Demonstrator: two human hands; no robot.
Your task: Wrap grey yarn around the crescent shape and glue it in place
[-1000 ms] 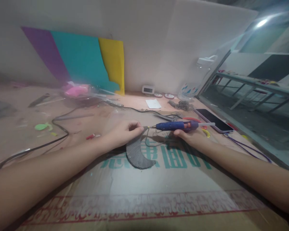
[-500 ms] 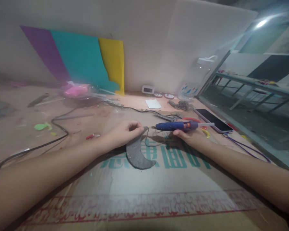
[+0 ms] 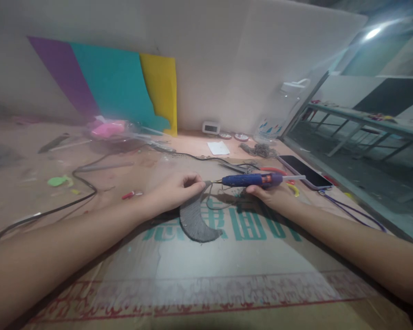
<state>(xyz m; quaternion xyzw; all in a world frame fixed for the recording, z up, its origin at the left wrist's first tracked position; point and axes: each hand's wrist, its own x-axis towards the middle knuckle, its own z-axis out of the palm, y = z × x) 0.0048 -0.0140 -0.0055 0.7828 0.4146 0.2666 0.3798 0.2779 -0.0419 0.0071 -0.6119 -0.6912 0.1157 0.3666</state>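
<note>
A grey crescent wrapped in yarn [image 3: 197,220] hangs curved below my left hand [image 3: 182,187], whose thumb and fingers pinch its upper tip. My right hand [image 3: 270,195] is closed round a blue hot glue gun [image 3: 242,180], with a clear glue stick [image 3: 294,177] sticking out of its back end. The gun's metal nozzle points left and meets the crescent's upper tip, close to my left fingertips. From that tip a loose strand of grey yarn [image 3: 220,208] loops down and to the right beneath the gun.
Printed cardboard [image 3: 248,256] lies under my hands. Behind it are a black cord [image 3: 199,158], a white paper piece [image 3: 218,148], a small digital clock [image 3: 211,128], tangled grey yarn [image 3: 258,150] and a bottle [image 3: 278,112]. A phone [image 3: 304,172] lies at right, red-and-yellow-handled scissors [image 3: 292,189] beside it.
Almost nothing differs. Both hands, the crescent and the glue gun keep their places, and the whole view has shifted very slightly.
</note>
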